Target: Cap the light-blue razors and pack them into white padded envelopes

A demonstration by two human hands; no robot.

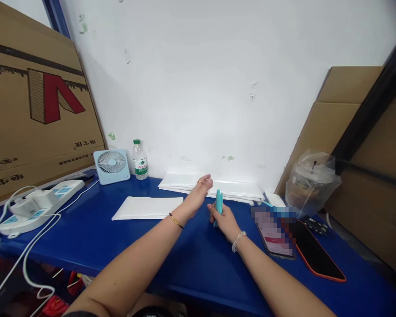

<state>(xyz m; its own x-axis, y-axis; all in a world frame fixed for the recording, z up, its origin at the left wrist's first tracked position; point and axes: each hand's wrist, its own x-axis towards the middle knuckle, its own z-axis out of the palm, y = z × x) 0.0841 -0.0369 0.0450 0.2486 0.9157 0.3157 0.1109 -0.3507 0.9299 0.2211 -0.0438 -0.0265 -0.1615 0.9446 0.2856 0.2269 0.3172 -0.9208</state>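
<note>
My right hand (227, 222) is closed around a slim turquoise object (219, 201) held upright. It looks like several thin pieces pressed together, but its kind is unclear. To its left, my left hand (199, 193) is raised on edge with its fingers stretched out and nothing visible in it. Behind both hands, a stack of flat white packets (240, 189) lies along the wall. One separate white packet (145, 208) rests flat on the blue table (95, 237), left of my left hand. My left forearm passes in front of its right end.
At the left stand a power strip (57, 193) with white cables, a small blue fan (111, 165) and a water bottle (140, 160). At the right lie two phones, one with an orange edge (320, 253), and a bagged drink cup (312, 180). Cardboard flanks both sides.
</note>
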